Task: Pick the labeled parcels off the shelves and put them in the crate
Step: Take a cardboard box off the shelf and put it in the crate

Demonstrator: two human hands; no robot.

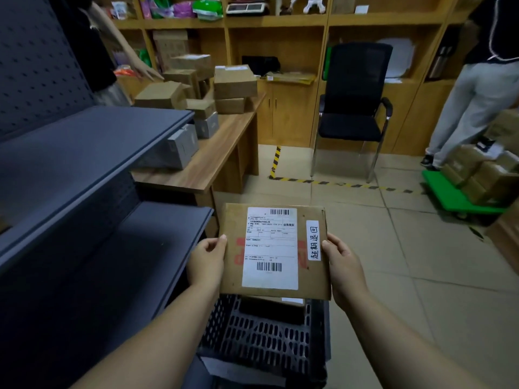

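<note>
Directly below the flat brown cardboard parcel (273,251), gripped at both side edges by left hand (207,262) and right hand (343,266), sits the black perforated plastic crate (264,338).

Parcel (273,249) hides crate (261,332) far end; label print illegible.

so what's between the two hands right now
A flat brown cardboard parcel with a white shipping label, held by its side edges between the left hand and right hand, above the black perforated plastic crate in the head view.
</note>
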